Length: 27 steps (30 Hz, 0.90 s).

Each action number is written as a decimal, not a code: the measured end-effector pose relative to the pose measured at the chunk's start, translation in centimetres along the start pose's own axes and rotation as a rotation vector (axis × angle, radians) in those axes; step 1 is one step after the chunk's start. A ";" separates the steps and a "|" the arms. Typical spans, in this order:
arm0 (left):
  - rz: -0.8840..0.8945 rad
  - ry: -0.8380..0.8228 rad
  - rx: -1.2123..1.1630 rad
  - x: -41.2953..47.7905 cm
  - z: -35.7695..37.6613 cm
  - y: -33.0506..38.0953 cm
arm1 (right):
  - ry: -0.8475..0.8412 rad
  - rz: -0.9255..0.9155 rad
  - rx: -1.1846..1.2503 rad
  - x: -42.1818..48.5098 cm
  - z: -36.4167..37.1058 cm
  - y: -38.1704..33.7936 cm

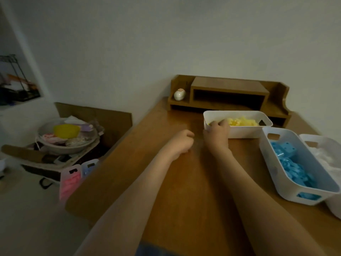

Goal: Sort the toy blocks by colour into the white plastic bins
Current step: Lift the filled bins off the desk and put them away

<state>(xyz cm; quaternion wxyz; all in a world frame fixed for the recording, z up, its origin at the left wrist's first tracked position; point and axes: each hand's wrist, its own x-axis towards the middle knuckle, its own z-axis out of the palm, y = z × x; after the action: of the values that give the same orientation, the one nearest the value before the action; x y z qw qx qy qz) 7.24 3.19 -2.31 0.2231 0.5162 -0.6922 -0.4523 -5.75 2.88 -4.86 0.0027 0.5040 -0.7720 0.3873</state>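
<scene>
Yellow blocks (241, 121) fill the far bin (243, 133), its rim gripped by the right hand (217, 133), and blue blocks (293, 167) the nearer bin (273, 169), so with none loose on the worktop (193, 182) sorting looks nearly done, though of the two hands the left hand (181, 143) lies curled and I cannot tell whether it holds anything.

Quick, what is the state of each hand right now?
Left hand: closed, fingers curled, nothing visible in it.
Right hand: closed on the rim of the yellow-block bin.
</scene>
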 end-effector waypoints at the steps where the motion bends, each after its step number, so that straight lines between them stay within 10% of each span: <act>1: -0.062 -0.020 -0.081 -0.1 -0.3 -0.2 | 0.015 -0.012 -0.001 -0.1 0.0 -0.1; 14: -0.202 0.135 -1.004 -6.3 -10.5 -6.3 | -0.151 -0.319 0.369 -10.6 3.9 -13.0; 27: -0.170 0.587 -0.968 -12.5 -20.2 -17.0 | -0.325 -0.586 0.390 -19.7 11.2 -25.1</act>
<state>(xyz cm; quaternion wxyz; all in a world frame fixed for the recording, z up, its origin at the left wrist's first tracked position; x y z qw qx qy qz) 36.21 5.63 -4.93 0.5800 0.5130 -0.2712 -0.5717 27.83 6.59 -5.54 -0.1053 0.7490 -0.4977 0.4246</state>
